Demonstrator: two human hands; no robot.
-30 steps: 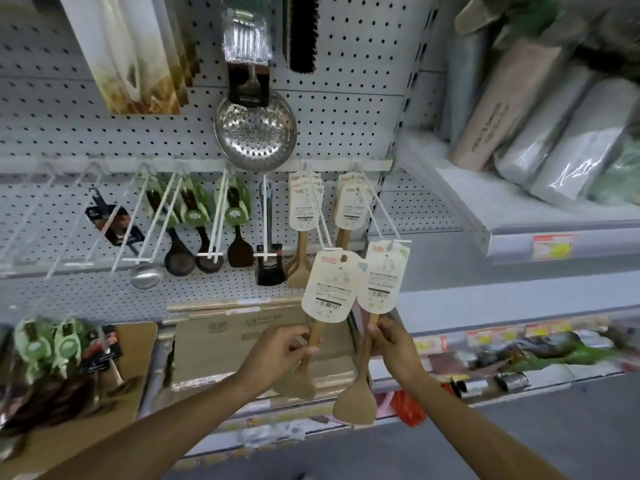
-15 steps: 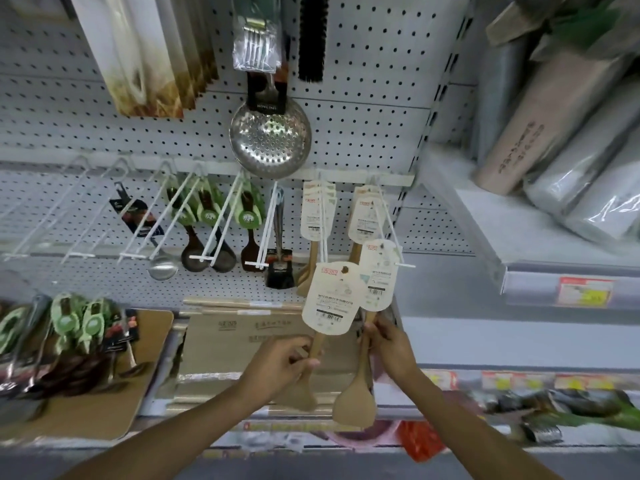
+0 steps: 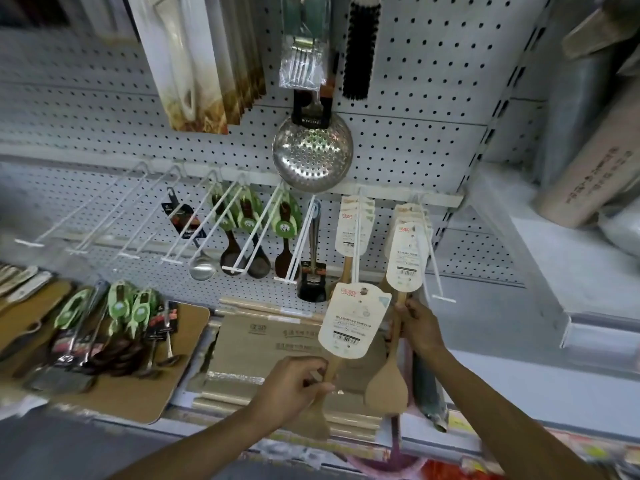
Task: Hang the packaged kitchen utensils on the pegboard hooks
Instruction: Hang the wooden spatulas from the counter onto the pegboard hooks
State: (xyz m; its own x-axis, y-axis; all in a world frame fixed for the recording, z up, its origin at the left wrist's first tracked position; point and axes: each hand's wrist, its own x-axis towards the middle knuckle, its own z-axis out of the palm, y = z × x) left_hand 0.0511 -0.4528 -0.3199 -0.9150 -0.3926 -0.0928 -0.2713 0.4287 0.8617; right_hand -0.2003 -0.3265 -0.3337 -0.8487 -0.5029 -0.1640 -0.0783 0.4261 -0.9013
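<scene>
Since half a second ago: right-held spatula lifted, its card now overlapping the cards already hanging at the rightmost hook; left one barely shifted. From the left: left hand (image 3: 294, 388) at about 6 o'clock, fingers (image 3: 317, 374) curled tight around the wooden handle of the left spatula (image 3: 351, 322), held upright, card tag on top, blade down near the shelf edge. Just to its right, right hand (image 3: 417, 327), fingers closed on the handle of the right spatula (image 3: 403, 258), tag raised toward 1 o'clock, blade (image 3: 388, 388) hanging below. To do well: probably line the tag's punched hole up with the tip of the white hook (image 3: 434, 261), keep the card square to the wire, slide back toward the pegboard (image 3: 415, 98), then release; keep the left one low and clear meanwhile. Look of the goods: pale wood, flat paddle blades, cream rounded card tags with red logo and barcode, thin and likely easy to bend at the hole.
</scene>
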